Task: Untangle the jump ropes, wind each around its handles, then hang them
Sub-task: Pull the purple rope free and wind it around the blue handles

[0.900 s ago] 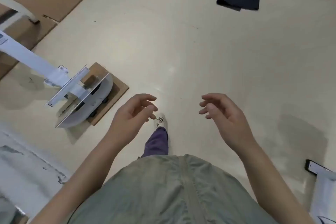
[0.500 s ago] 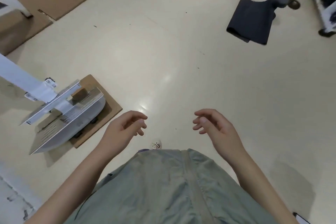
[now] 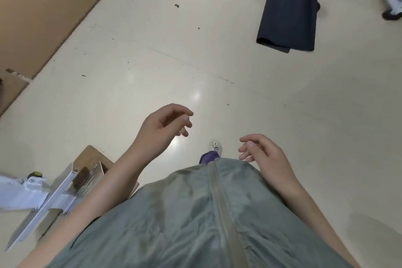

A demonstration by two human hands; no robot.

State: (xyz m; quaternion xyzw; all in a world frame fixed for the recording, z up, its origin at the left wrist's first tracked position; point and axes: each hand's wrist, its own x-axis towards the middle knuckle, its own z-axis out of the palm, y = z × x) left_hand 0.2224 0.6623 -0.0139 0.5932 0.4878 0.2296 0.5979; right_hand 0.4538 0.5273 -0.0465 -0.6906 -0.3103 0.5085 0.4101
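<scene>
1. Head view: the left hand (image 3: 162,129) at 12 o'clock of the green jacket (image 3: 195,220) and the right hand (image 3: 264,154) at 1 o'clock hang loosely curled, holding nothing.
2. No jump rope shows; a dark folded cloth (image 3: 287,17) lies at 1 o'clock on the floor (image 3: 152,61).

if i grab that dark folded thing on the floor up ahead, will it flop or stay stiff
The dark folded mat probably flops: its near edge shows a soft rounded fold. It lies flat, so it likely won't roll. It may unfold if lifted by one layer. Its weight can't be judged from here.
</scene>
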